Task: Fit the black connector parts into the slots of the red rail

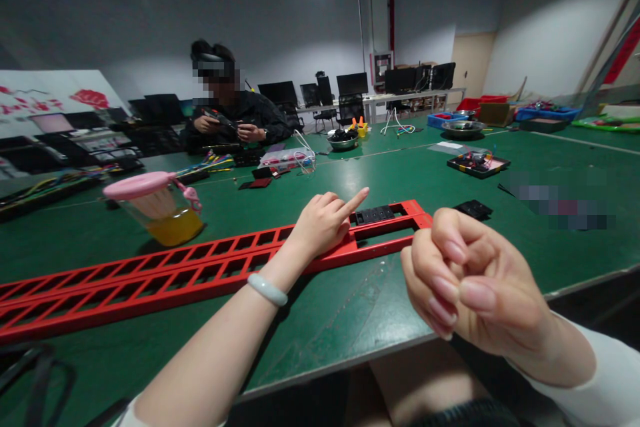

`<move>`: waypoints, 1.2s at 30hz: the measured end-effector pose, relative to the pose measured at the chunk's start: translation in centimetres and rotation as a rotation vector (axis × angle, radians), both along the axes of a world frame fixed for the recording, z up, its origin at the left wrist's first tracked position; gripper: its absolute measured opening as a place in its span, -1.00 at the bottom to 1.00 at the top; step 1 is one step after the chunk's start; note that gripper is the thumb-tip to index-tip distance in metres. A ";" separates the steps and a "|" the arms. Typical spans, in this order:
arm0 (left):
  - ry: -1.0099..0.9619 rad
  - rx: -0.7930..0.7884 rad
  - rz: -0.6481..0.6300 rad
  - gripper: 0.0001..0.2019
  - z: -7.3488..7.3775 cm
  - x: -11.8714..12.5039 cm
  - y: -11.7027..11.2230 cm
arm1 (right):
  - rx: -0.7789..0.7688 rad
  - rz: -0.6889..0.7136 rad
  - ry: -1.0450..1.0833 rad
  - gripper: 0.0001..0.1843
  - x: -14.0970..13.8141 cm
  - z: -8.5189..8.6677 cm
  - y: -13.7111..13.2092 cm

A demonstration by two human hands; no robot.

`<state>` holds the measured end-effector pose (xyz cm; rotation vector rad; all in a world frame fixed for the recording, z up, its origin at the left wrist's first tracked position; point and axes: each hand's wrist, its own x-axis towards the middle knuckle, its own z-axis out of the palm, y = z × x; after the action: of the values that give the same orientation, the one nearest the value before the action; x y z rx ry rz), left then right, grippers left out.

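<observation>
A long red frame point(200, 273) with ladder-like openings lies across the table in front of me. My left hand point(323, 221) rests over it, index finger stretched out to the right and the other fingers bent over its far rail. Just beyond that fingertip, a black module point(374, 215) sits in the frame's right end. Closer to me, my right hand point(465, 277) is raised at the frame's right end, fingers curled and thumb pressed to the fingertips. Anything in that pinch is too small or hidden to make out.
A pink-lidded jar point(175, 223) of yellow liquid stands behind the frame. Another black part point(473, 209) lies right of it. Across the green table point(320, 333), a person point(235, 113) handles a dark tool. Metal bowls point(343, 139), a black tray point(479, 164) and wires lie farther back.
</observation>
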<state>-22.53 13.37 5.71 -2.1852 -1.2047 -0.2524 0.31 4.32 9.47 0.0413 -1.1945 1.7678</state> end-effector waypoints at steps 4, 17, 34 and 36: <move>-0.002 -0.003 -0.006 -0.35 0.1 0.0 0.0 | 0.035 -0.017 -0.020 -0.80 0.2 0.0 0.1; -0.018 0.003 -0.019 -0.35 -0.1 -0.1 0.1 | 0.039 -0.065 0.045 -0.85 0.7 0.0 0.7; -0.050 -0.041 0.019 -0.38 0.0 0.0 0.2 | 0.158 -0.671 -0.489 -0.76 8.7 -4.8 11.6; -0.062 -0.054 0.032 -0.37 0.1 0.0 0.2 | 0.255 -0.720 -0.624 -0.72 10.5 -4.7 14.5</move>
<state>-22.55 13.55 5.80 -2.2163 -1.2934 -0.2787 10.79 18.81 4.74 -0.7476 -1.6041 0.9971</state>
